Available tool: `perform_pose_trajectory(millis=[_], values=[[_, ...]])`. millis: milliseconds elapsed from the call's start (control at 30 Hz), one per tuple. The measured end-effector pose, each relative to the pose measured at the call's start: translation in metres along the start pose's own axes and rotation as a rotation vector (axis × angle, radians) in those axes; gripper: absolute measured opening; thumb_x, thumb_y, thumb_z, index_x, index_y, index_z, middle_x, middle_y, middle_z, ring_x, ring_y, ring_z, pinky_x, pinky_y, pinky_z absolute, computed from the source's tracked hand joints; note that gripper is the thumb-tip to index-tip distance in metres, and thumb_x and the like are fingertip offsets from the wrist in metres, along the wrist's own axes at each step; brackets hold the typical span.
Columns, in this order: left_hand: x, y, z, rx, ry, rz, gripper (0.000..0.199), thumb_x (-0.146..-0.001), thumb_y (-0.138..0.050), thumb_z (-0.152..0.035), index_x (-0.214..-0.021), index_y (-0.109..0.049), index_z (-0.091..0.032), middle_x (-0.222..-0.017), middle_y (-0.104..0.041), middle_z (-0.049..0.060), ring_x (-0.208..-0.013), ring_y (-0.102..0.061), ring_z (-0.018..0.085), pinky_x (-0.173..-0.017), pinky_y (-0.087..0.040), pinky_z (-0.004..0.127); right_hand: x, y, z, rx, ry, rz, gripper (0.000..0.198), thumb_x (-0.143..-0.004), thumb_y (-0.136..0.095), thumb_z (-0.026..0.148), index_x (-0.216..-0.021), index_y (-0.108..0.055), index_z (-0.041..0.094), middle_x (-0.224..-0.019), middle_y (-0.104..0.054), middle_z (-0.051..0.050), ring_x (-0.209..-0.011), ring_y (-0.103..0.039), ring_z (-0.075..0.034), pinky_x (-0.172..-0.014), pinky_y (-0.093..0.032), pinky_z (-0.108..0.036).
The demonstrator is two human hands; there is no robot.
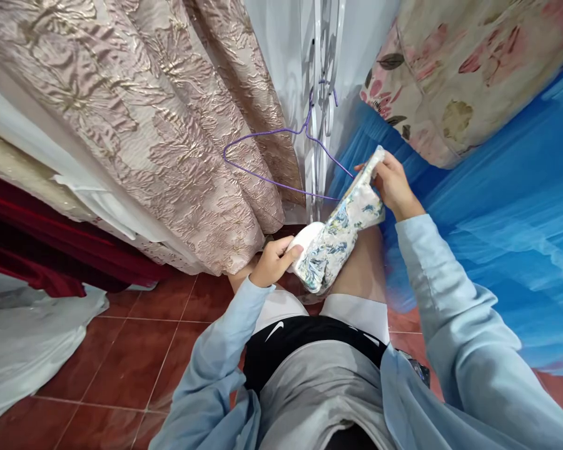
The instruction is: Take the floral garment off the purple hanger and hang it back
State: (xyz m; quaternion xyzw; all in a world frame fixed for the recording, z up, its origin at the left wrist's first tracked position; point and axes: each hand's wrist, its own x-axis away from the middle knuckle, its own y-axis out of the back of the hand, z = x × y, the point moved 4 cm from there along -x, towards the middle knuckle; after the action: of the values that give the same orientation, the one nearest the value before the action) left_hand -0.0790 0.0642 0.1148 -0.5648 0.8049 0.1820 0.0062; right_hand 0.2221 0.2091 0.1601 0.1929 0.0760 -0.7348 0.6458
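Note:
A small white garment with a blue floral print [342,234], which looks like a bustier top with a padded white cup [308,237], stretches slantwise between my two hands. My left hand [273,261] pinches the cup at the garment's lower left end, thumb on top. Up at the other end, my right hand [395,185] grips the top's edge. A purple hanger [263,179] hangs from a white metal rack [316,125]; its right end passes behind the garment. Whether the top is hooked on the hanger I cannot tell.
Pink-gold brocade fabric [169,137] hangs on the left, with dark red fabric [37,231] beyond it. On the right hang a floral cloth [450,81] and a blue gown [497,237]. White fabric [32,344] lies low on the red tiled floor [117,362].

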Motion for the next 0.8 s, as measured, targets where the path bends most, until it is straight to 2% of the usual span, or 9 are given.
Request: perform_pose_trajectory(millis=[133,267,333,467,567,633,700,800], values=[[-0.003,0.018,-0.022,0.101,-0.028,-0.070,0.047,-0.088,-0.065,-0.063,-0.080,-0.053,-0.017,-0.068,-0.044,-0.003,-0.060,-0.038,0.010,-0.055,-0.032,0.023,-0.028,-0.039,0.020,0.075,-0.116,0.066,0.034,-0.091,-0.067,0.053,-0.085,-0.057,0.021,-0.068,-0.056,0.000,-0.066,-0.057,-0.017,-0.058,-0.046,-0.027],[-0.009,0.050,-0.023,-0.057,-0.024,-0.035,0.044,-0.086,-0.067,-0.060,-0.082,-0.059,-0.017,-0.068,-0.050,-0.002,-0.062,-0.044,0.012,-0.057,-0.036,0.024,-0.031,-0.055,0.035,0.128,-0.242,0.129,0.030,-0.091,-0.071,0.035,-0.073,-0.051,0.021,-0.056,-0.036,0.005,-0.052,-0.035,-0.011,-0.049,-0.033,-0.024],[-0.015,0.074,-0.013,-0.236,-0.021,-0.043,0.040,-0.088,-0.064,-0.056,-0.080,-0.062,-0.016,-0.070,-0.053,-0.001,-0.066,-0.047,0.014,-0.061,-0.039,0.025,-0.028,-0.052,0.039,0.144,-0.278,0.150,0.030,-0.091,-0.071,0.031,-0.071,-0.050,0.022,-0.055,-0.032,0.007,-0.050,-0.030,-0.010,-0.048,-0.028,-0.025],[-0.040,0.124,0.018,-0.605,-0.031,-0.066,0.028,-0.084,-0.062,-0.044,-0.077,-0.063,-0.017,-0.075,-0.059,0.003,-0.078,-0.054,0.020,-0.075,-0.044,0.030,-0.029,-0.039,0.040,0.182,-0.339,0.139,0.031,-0.089,-0.069,0.023,-0.066,-0.048,0.022,-0.055,-0.035,0.005,-0.049,-0.030,-0.010,-0.049,-0.025,-0.026],[-0.065,0.154,0.042,-0.745,-0.037,-0.121,0.016,-0.077,-0.062,-0.033,-0.082,-0.064,-0.018,-0.083,-0.064,0.005,-0.088,-0.057,0.024,-0.087,-0.045,0.034,-0.034,-0.037,0.036,0.215,-0.377,0.161,0.035,-0.085,-0.068,0.016,-0.060,-0.043,0.022,-0.053,-0.035,0.005,-0.049,-0.029,-0.009,-0.048,-0.021,-0.027],[-0.085,0.168,0.053,-0.761,-0.006,-0.142,0.013,-0.075,-0.060,-0.028,-0.082,-0.062,-0.018,-0.082,-0.064,0.004,-0.086,-0.057,0.023,-0.086,-0.045,0.034,-0.036,-0.038,0.035,0.225,-0.394,0.167,0.038,-0.083,-0.067,0.013,-0.058,-0.041,0.022,-0.051,-0.034,0.006,-0.048,-0.029,-0.009,-0.048,-0.020,-0.027],[-0.104,0.178,0.060,-0.719,0.039,-0.168,0.017,-0.074,-0.060,-0.025,-0.090,-0.061,-0.018,-0.079,-0.063,0.002,-0.080,-0.056,0.020,-0.082,-0.046,0.031,-0.037,-0.038,0.034,0.218,-0.416,0.165,0.038,-0.082,-0.066,0.012,-0.057,-0.040,0.022,-0.049,-0.035,0.005,-0.048,-0.030,-0.010,-0.048,-0.022,-0.028],[-0.130,0.192,0.058,-0.617,0.061,-0.267,0.049,-0.072,-0.061,-0.018,-0.121,-0.055,-0.016,-0.079,-0.065,0.000,-0.073,-0.056,0.017,-0.080,-0.047,0.030,-0.034,-0.038,0.033,0.192,-0.449,0.188,0.033,-0.081,-0.068,0.014,-0.058,-0.046,0.022,-0.049,-0.038,0.005,-0.048,-0.037,-0.012,-0.049,-0.028,-0.028]])
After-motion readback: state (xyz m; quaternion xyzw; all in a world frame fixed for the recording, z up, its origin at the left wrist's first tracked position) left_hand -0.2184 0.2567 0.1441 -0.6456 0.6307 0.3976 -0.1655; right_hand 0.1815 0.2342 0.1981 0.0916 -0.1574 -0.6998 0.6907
